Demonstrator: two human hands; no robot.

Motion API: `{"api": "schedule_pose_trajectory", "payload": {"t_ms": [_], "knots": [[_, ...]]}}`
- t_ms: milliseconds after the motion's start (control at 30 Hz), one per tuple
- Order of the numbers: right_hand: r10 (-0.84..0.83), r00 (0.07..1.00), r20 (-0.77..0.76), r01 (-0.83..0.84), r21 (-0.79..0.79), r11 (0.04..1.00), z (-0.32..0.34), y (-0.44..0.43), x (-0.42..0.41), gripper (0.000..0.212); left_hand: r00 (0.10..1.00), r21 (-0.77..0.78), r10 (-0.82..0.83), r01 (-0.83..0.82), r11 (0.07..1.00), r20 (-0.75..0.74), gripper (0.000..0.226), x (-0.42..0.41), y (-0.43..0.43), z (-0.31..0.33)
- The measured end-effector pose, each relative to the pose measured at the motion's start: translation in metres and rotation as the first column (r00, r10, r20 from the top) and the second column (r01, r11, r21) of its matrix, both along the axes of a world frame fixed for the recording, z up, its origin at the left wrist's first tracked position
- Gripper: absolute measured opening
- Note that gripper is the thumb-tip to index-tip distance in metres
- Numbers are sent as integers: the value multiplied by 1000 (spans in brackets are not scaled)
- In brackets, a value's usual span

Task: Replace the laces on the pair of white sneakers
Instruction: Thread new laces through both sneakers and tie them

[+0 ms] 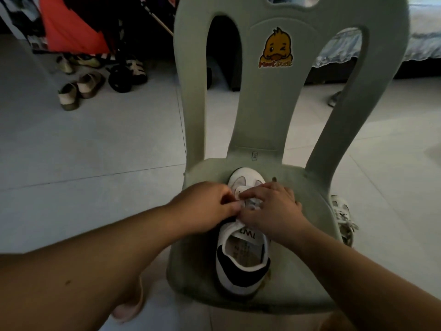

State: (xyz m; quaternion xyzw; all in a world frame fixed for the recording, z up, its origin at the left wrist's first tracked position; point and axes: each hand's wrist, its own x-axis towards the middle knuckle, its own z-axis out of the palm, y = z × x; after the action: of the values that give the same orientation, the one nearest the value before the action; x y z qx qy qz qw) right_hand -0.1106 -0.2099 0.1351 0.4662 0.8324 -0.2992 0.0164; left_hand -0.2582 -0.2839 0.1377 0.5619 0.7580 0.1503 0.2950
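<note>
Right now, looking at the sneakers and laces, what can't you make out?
- Head view: the eyelet rows of the sneaker on the chair are covered by the left hand and right hand, which pinch the lace; how far it is threaded is hidden.
- The second sneaker on the floor is partly hidden behind the chair seat.
- The insole label print is too small to read.
</note>
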Motion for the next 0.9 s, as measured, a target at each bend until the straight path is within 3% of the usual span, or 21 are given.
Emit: {"api": "schedule_pose_trajectory", "payload": {"t_ms": [133, 267, 400, 500, 633, 733, 833, 900], "knots": [[-20, 999, -25, 20, 5, 1000, -1, -2, 4, 41, 985, -41, -77, 71, 997, -152, 20, 7, 11, -2], [-51, 996, -70, 51, -11, 999, -1, -2, 9, 41, 979, -147, -135, 113, 983, -153, 20, -9, 10, 10], [-114, 988, -103, 107, -72, 992, -4, -3, 13, 65, 976, -270, -127, 77, 960, -176, 21, -48, -10, 28], [-171, 976, -133, 158, -98, 982, -7, -3, 14, 74, 970, -444, -139, 38, 895, -198, 19, -74, -27, 32], [-175, 976, -130, 157, -137, 978, -10, -3, 14, 75, 934, -596, -272, 85, 799, -231, 15, -75, -30, 30], [-165, 977, -137, 144, -152, 978, -10, -2, 14, 71, 918, -499, -306, 148, 854, -252, 18, -63, -24, 26], [-144, 978, -154, 121, -150, 981, -6, 0, 12, 64, 977, -285, -183, 145, 948, -111, 8, -45, -12, 21], [-110, 975, -191, 87, -123, 989, -3, 5, 10, 43, 991, -150, -122, 112, 982, -61, 13, -29, -3, 18]]}}
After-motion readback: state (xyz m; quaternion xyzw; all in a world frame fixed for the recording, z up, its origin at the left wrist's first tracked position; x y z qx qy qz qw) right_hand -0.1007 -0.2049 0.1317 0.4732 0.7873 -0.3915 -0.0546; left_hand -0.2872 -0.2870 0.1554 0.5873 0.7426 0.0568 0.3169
